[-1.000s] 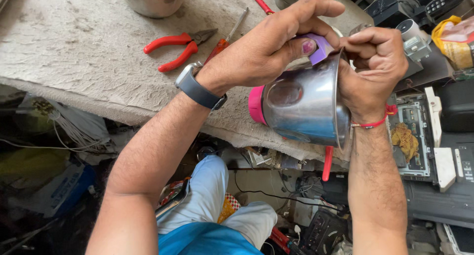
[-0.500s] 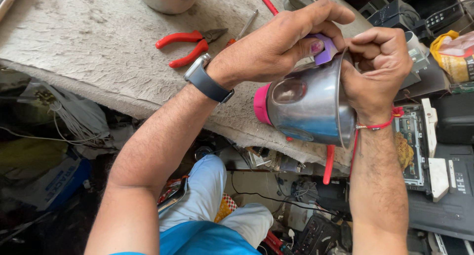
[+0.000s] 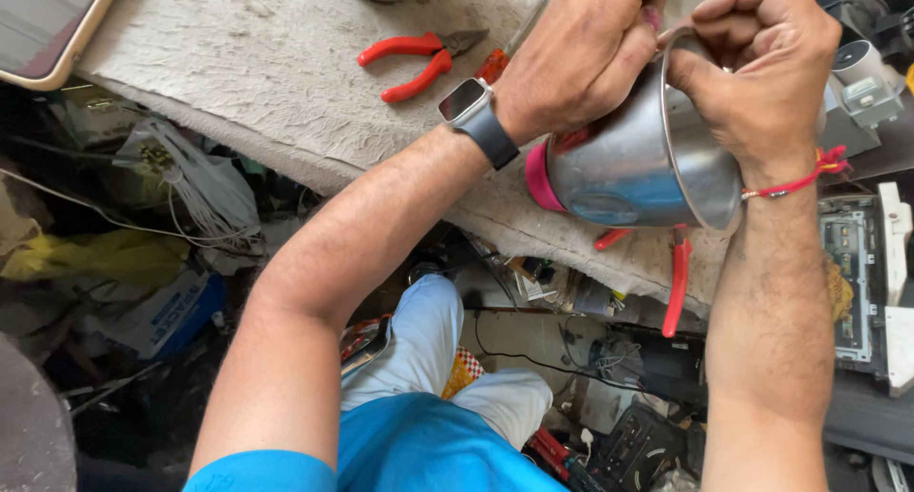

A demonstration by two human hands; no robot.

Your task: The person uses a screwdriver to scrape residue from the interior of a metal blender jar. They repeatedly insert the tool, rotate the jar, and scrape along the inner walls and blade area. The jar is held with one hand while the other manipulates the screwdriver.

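A shiny steel jar (image 3: 636, 160) with a pink base lies tilted on its side over the worn grey workbench (image 3: 238, 68). My right hand (image 3: 762, 68) is closed on the jar's rim. My left hand (image 3: 581, 49), with a dark watch on the wrist, grips the jar's upper side, fingers curled over a pinkish part that is mostly hidden. Red-handled pliers (image 3: 419, 59) lie on the bench just left of my left wrist, with a red-handled screwdriver (image 3: 505, 49) beside them.
A phone (image 3: 48, 25) rests at the bench's far left corner. Another red-handled tool (image 3: 678, 278) hangs off the bench edge below the jar. A circuit board (image 3: 852, 263) sits at right. Bags, wires and clutter fill the floor below, around my knees.
The view has shifted, so the bench and hands sit higher and farther right in frame. Both hands still grip the jar; my left hand now covers the purple part that showed before.
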